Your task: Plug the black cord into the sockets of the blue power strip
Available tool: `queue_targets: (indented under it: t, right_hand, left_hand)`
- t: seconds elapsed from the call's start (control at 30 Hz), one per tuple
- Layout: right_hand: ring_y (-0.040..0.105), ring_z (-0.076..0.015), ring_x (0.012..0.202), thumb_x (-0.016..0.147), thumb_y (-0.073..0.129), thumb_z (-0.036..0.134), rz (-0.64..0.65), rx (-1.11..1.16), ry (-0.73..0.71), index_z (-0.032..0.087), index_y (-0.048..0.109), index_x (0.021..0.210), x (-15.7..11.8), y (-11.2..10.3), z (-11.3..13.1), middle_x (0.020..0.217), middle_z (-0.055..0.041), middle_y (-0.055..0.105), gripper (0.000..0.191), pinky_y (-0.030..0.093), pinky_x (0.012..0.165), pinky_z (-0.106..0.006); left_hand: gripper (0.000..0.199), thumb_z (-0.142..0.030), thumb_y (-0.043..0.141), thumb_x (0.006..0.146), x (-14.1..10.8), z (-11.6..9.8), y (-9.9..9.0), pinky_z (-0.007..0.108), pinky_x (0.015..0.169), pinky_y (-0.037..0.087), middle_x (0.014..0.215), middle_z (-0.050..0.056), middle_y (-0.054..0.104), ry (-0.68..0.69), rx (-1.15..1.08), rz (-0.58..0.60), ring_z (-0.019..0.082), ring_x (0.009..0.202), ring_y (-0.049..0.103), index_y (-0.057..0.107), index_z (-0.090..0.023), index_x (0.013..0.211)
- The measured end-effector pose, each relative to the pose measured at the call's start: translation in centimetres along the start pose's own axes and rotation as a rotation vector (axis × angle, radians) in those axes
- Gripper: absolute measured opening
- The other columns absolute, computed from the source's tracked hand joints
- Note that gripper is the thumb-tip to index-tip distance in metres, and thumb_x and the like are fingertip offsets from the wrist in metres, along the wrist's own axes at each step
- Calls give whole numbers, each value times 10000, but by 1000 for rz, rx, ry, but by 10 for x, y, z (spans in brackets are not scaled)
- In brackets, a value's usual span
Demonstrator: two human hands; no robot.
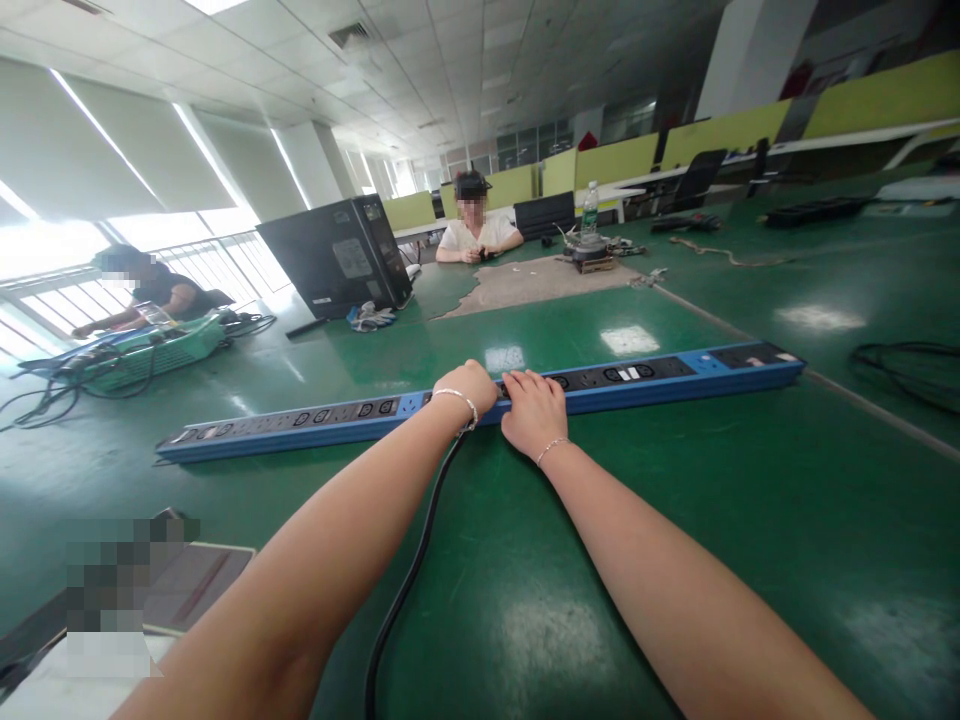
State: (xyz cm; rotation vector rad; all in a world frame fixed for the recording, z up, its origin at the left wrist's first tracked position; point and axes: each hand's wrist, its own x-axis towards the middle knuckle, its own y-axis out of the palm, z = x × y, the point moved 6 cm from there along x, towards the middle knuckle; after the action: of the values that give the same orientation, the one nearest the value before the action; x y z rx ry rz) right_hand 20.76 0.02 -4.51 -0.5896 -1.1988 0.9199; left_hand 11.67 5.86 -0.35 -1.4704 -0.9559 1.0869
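Observation:
A long blue power strip (637, 397) with black sockets lies across the green table, tilted slightly up to the right. At its middle my left hand (471, 388) is closed in a fist over the sockets. A black power cable (421, 545) runs up from the near edge to this fist; its plug end is hidden in the hand. Just to the right, my right hand (536, 405) grips the strip, its fingers bent over the top and its thumb mostly hidden. The two hands are close together.
A black computer case (337, 255) stands at the back left, with gloves (371, 317) beside it. Left of it is a green basket (172, 355) with cables. Two people sit beyond the table. A bottle (591, 208) stands far back; coiled cable (911, 365) lies right.

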Motion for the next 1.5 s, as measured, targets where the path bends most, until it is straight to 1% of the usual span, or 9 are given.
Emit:
queue_targets:
  t: [0.13, 0.2, 0.27, 0.43, 0.7, 0.8, 1.0, 1.27, 1.5]
  right_hand:
    - [480, -187, 1120, 785, 408, 158, -13, 104, -4, 191, 548, 1221, 2, -5, 4, 1223, -55, 587, 459, 286, 963, -334]
    - [504, -183, 1074, 834, 372, 186, -19, 130, -27, 191, 564, 1205, 3, -8, 9, 1171, -57, 612, 418, 329, 926, -308]
    - [519, -185, 1037, 883, 334, 243, -26, 141, -50, 187, 576, 1191, 3, -11, 16, 1117, -64, 629, 396, 352, 907, -291]
    - [545, -190, 1011, 892, 367, 363, 46, 130, -21, 167, 544, 1231, 3, -16, 31, 1081, -73, 635, 430, 386, 894, -277]
    - [642, -211, 870, 811, 429, 235, 345, -168, 218, 130, 648, 1000, 31, -16, 56, 979, -142, 668, 307, 461, 736, -283]
    - [654, -232, 859, 792, 462, 212, 444, -263, 197, 112, 674, 904, 39, -10, 61, 931, -176, 675, 260, 466, 741, -295]
    - [654, -249, 859, 828, 416, 221, 472, -366, 53, 111, 660, 921, 39, -10, 64, 948, -179, 672, 283, 473, 734, -316]
    - [640, -252, 903, 846, 389, 253, 486, -405, 122, 130, 655, 939, 39, -7, 63, 981, -172, 666, 307, 460, 774, -323]
    - [621, -227, 968, 885, 344, 333, 411, -265, 295, 239, 575, 1152, 33, -8, 46, 1032, -91, 671, 366, 446, 835, -333]
  left_hand:
    - [524, -483, 153, 914, -16, 30, 3, 299, 785, 455, 954, 122, 683, -3, -46, -145, 212, 950, 630, 543, -169, 1066]
    - [440, -459, 207, 915, -29, 48, 0, 321, 864, 425, 1029, 93, 660, -1, -24, -410, 213, 1014, 593, 542, -212, 1058]
    - [375, -444, 315, 898, -38, 54, 9, 319, 957, 367, 1176, 85, 599, 113, 5, -498, 205, 1125, 520, 530, -219, 1107]
    - [480, -498, 388, 864, -43, 55, 36, 365, 1037, 277, 1313, 102, 504, 202, 12, -506, 238, 1244, 404, 476, -197, 1227]
    - [428, -436, 435, 847, -39, 53, 41, 405, 1008, 300, 1254, 95, 549, 219, -34, -630, 257, 1200, 439, 511, -192, 1190]
    - [441, -449, 463, 831, -39, 54, 41, 404, 1008, 301, 1259, 90, 547, 229, -65, -644, 257, 1205, 435, 513, -191, 1186]
    - [455, -483, 468, 825, -39, 55, 41, 408, 1005, 291, 1234, 100, 558, 231, -134, -648, 260, 1199, 437, 525, -186, 1165]
    - [457, -465, 503, 808, -40, 55, 42, 408, 997, 290, 1226, 105, 564, 234, -157, -679, 268, 1184, 442, 538, -166, 1152]
    - [482, -496, 502, 807, -40, 55, 42, 417, 995, 284, 1221, 109, 568, 231, -195, -688, 272, 1188, 435, 541, -163, 1153]
